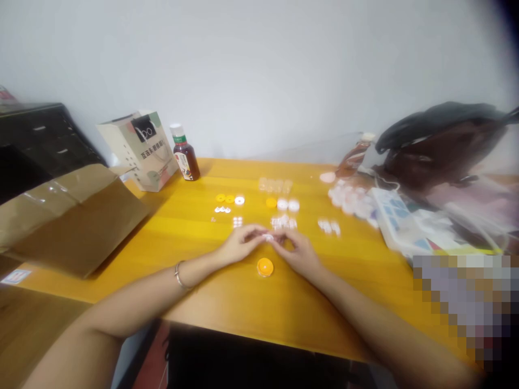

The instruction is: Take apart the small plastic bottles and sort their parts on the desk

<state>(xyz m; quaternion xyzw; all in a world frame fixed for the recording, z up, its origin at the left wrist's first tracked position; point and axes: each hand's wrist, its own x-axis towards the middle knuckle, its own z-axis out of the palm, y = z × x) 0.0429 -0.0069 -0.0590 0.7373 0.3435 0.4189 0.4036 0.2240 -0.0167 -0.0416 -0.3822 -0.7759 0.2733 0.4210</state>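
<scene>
My left hand and my right hand meet over the middle of the table. The fingertips of both pinch a small white piece, too blurred to name more closely. Just below them on the table lies a round orange disc-shaped part with a pale dot at its centre. Beyond my hands are small white parts in a cluster, yellow discs, white discs and a row of clear pieces. More white pieces lie to the right.
On the left stand an open cardboard box, a printed paper bag and a dark bottle with a white cap. To the right are a pile of pale round pieces, a tilted bottle, a white-and-blue tray and a dark bag.
</scene>
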